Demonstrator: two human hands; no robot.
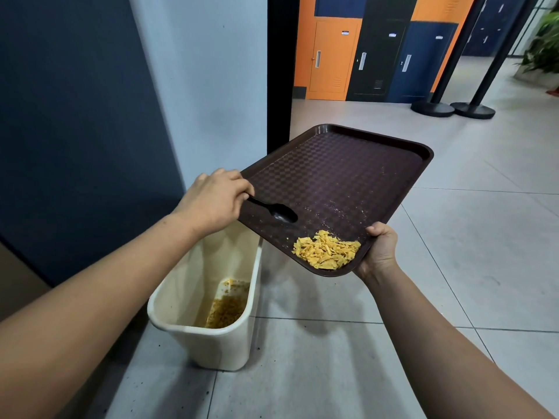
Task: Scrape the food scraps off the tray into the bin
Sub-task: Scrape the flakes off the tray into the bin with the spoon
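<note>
My left arm extends forward, wrist bent slightly, and my left hand (213, 199) is knuckles-up with fingers curled round the handle of a black spoon (273, 210). My right arm extends forward at the lower right; my right hand (379, 249) grips the near corner of the tray (348, 176), thumb on the rim, fingers hidden underneath.

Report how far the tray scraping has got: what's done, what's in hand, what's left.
Done: most of the brown tray is bare apart from fine crumbs, and the cream bin already holds scraps at its bottom. In hand: the right hand holds the tray's near corner; the left hand grips a black spoon on the tray. Left: the pile of yellow scraps at the near corner.
</note>
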